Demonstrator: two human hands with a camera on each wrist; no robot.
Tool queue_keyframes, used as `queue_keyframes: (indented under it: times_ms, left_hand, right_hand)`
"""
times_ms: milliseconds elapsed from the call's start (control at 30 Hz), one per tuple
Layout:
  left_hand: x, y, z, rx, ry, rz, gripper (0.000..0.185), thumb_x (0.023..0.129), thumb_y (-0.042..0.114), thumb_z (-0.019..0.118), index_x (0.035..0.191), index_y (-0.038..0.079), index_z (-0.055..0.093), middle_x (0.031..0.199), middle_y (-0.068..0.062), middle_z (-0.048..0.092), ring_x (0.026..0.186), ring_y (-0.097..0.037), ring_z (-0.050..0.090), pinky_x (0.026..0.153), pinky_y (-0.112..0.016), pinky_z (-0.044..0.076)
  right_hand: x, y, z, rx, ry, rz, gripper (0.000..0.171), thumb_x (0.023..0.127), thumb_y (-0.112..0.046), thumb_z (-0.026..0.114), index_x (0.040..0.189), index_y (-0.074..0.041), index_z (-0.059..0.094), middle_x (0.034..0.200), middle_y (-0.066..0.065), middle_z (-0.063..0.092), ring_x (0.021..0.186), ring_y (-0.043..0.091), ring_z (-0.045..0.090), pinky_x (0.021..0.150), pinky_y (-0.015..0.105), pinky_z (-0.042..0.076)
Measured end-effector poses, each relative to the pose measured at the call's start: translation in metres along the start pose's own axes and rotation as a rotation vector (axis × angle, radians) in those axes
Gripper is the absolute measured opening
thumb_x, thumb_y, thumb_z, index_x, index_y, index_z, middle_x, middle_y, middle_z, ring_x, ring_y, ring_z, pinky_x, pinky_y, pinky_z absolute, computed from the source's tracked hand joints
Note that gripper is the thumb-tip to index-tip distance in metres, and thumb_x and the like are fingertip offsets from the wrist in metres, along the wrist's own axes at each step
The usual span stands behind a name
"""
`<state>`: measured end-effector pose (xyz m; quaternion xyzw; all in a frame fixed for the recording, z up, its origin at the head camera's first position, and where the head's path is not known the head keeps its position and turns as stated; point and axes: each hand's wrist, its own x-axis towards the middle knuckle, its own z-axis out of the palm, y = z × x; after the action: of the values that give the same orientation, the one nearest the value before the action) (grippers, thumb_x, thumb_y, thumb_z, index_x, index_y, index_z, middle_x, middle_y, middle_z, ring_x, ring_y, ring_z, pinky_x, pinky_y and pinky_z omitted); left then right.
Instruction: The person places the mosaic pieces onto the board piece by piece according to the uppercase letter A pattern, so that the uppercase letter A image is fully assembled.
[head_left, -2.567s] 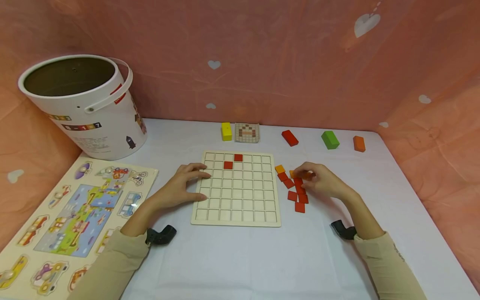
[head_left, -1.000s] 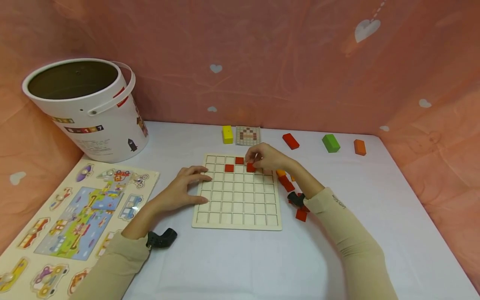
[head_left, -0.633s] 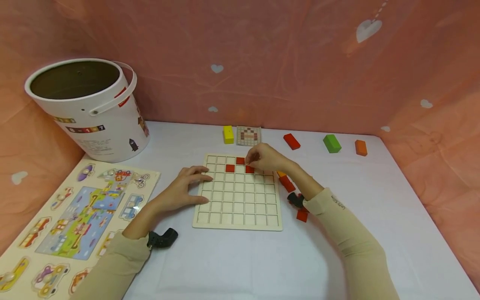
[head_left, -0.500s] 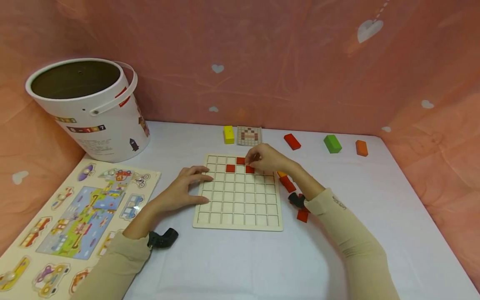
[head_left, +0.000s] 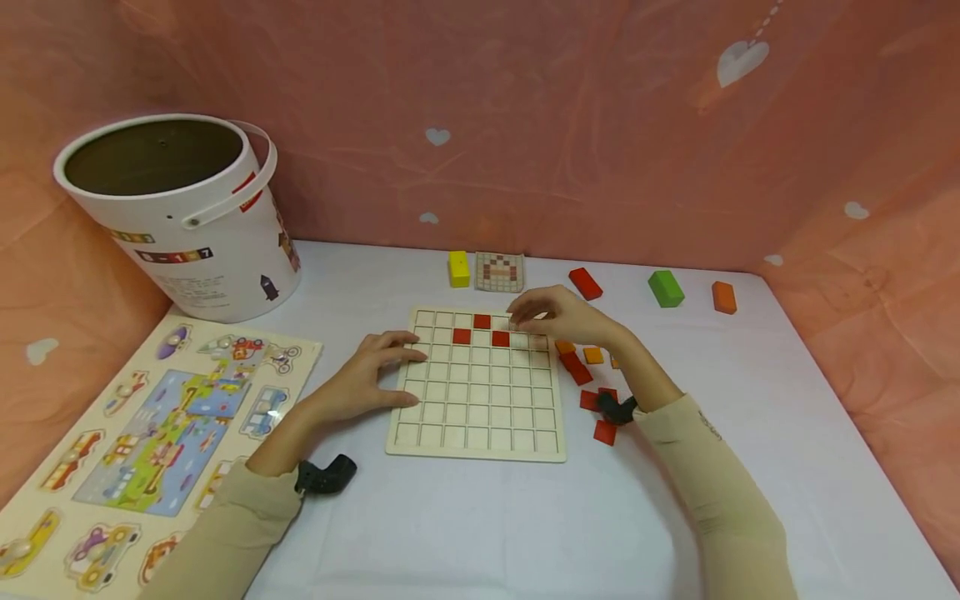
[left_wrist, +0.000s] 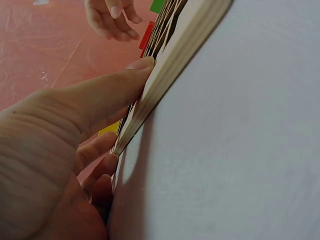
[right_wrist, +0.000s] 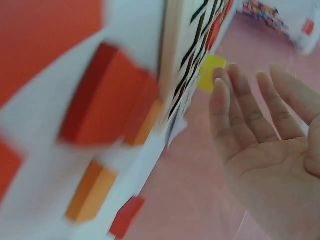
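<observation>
A pale wooden grid board [head_left: 480,415] lies mid-table, with three red square tiles [head_left: 501,339] in its upper cells. My left hand [head_left: 363,375] rests at the board's left edge; the left wrist view shows its thumb [left_wrist: 107,92] on the rim. Over the board's upper right corner hovers my right hand [head_left: 566,315], its fingers loosely extended and nothing in them, as the right wrist view also shows. Right of the board lie loose red tiles [head_left: 576,368] and orange tiles [head_left: 593,356], partly hidden by the right wrist and its black camera [head_left: 617,408].
Behind the board are a yellow block [head_left: 459,269] and a small grid-pattern card [head_left: 500,272]. A red block [head_left: 586,284], a green block [head_left: 666,288] and an orange block [head_left: 723,297] stand farther right. At left are a white bucket [head_left: 202,283] and a picture puzzle board [head_left: 300,367].
My right hand brought a red tile from the pile to the second row, let it go there, and has moved slightly right with fingers opened. The left hand has stayed at the board.
</observation>
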<state>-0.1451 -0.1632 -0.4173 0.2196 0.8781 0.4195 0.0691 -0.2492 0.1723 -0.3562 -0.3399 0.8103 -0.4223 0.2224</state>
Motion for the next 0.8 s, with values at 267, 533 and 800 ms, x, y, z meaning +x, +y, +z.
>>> queue_keyframes:
  times_ms: [267, 533, 800]
  left_hand:
    - [0.0, -0.001, 0.0, -0.004, 0.001, 0.002, 0.06, 0.079, 0.025, 0.086, 0.131, 0.008, 0.064, 0.151, -0.011, 0.041, 0.135, -0.035, 0.029, 0.11, -0.061, 0.027]
    - [0.001, 0.0, -0.001, 0.0, 0.001, 0.001, 0.06, 0.079, 0.025, 0.086, 0.132, 0.008, 0.063, 0.151, -0.011, 0.04, 0.136, -0.035, 0.029, 0.11, -0.061, 0.025]
    - [0.0, 0.0, -0.001, -0.005, -0.004, -0.006, 0.06, 0.079, 0.025, 0.086, 0.131, 0.007, 0.064, 0.151, -0.012, 0.04, 0.136, -0.035, 0.028, 0.11, -0.061, 0.026]
  right_hand:
    - [-0.04, 0.015, -0.016, 0.019, -0.031, 0.104, 0.032, 0.092, 0.003, 0.066, 0.123, 0.008, 0.062, 0.11, 0.018, 0.069, 0.1, 0.031, 0.065, 0.088, 0.03, 0.054]
    - [-0.065, 0.024, -0.015, -0.104, 0.017, 0.141, 0.029, 0.089, 0.005, 0.066, 0.118, 0.002, 0.067, 0.111, 0.012, 0.07, 0.102, 0.028, 0.06, 0.09, 0.041, 0.05]
    - [-0.07, 0.023, -0.003, -0.193, 0.023, 0.156, 0.031, 0.087, 0.01, 0.062, 0.116, 0.003, 0.065, 0.113, 0.014, 0.067, 0.1, 0.029, 0.056, 0.091, 0.044, 0.049]
